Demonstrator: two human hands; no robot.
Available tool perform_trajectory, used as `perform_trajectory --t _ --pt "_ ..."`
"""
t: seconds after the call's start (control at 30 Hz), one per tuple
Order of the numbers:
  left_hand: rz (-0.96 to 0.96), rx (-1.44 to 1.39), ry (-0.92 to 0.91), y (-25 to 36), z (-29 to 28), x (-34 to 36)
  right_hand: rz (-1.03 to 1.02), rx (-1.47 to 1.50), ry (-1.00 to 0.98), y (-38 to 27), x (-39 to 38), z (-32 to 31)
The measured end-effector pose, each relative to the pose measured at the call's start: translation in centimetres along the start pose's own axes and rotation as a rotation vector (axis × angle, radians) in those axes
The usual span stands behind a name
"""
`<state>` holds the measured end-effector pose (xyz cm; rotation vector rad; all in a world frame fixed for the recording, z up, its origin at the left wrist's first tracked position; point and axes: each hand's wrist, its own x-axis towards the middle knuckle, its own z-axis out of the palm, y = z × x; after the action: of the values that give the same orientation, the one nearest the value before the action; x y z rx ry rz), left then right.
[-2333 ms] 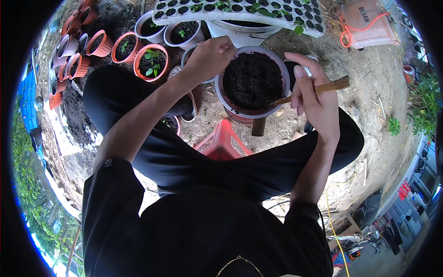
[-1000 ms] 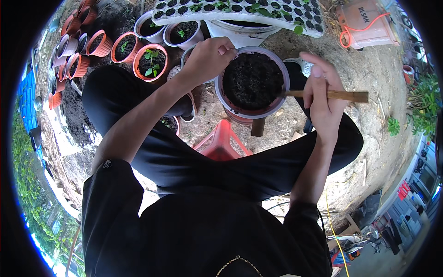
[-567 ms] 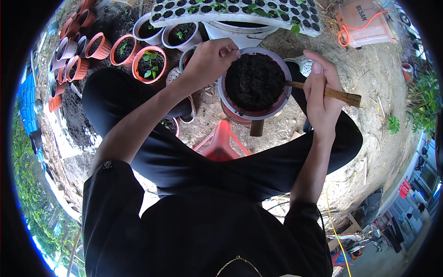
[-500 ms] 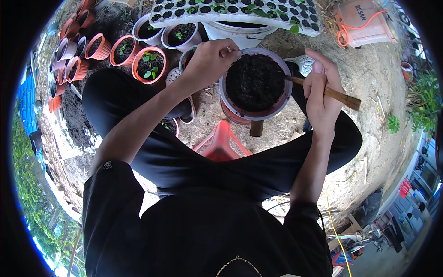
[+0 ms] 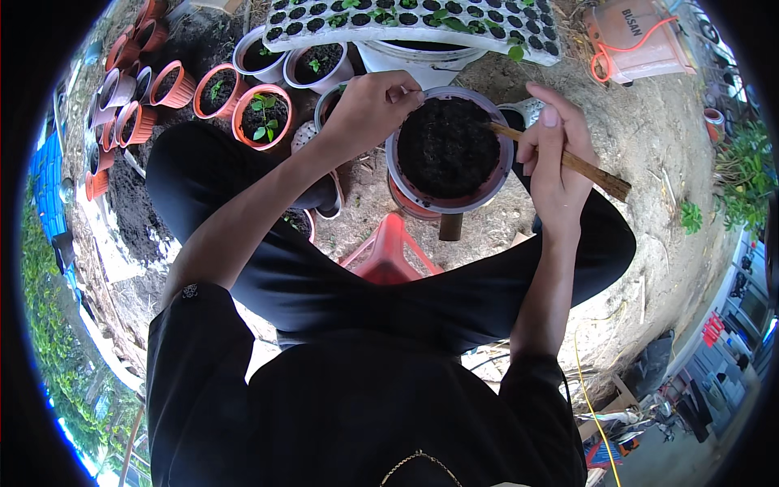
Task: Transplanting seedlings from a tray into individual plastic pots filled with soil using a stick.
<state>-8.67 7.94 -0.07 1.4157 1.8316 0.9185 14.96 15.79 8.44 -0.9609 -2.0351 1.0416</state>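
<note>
Between my knees stands a round pot (image 5: pixel 507 166) with a pale rim, filled with dark soil (image 5: pixel 446 150). My left hand (image 5: pixel 377 105) is closed on the pot's upper left rim, thumb and fingers curled together over its edge. In my right hand (image 5: pixel 562 166) I hold a flat wooden stick (image 5: pixel 596 173), slanting down to the left. Its tip reaches over the rim onto the right part of the soil. The index finger is raised and the thumb lies along the stick.
A white seedling tray (image 5: pixel 389 34) with several small plants rests on a white bucket (image 5: pixel 418 61) beyond the pot. Orange pots (image 5: pixel 264 114) and white pots (image 5: pixel 316 63) of soil and seedlings stand at left. A red stool (image 5: pixel 389 252) is below me; a clear box (image 5: pixel 629 40) lies far right.
My right hand has shifted slightly left, bringing the stick's tip farther in over the soil. The left hand stays at the rim.
</note>
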Motion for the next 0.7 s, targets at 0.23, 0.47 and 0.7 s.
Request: perform_trajectory --t 0.23,0.47,0.7 --pt "-0.026 0.009 -0.01 0.3 -0.1 0.0 -0.014 -0.066 -0.005 0.0 0.1 0.0" --pt "-0.02 0.001 -0.006 0.4 -0.1 0.0 -0.04 -0.175 -0.007 0.5 0.0 -1.1" --pt "0.0 0.002 0.014 0.5 -0.2 0.0 0.05 -0.107 -0.052 -0.8 -0.6 -1.9"
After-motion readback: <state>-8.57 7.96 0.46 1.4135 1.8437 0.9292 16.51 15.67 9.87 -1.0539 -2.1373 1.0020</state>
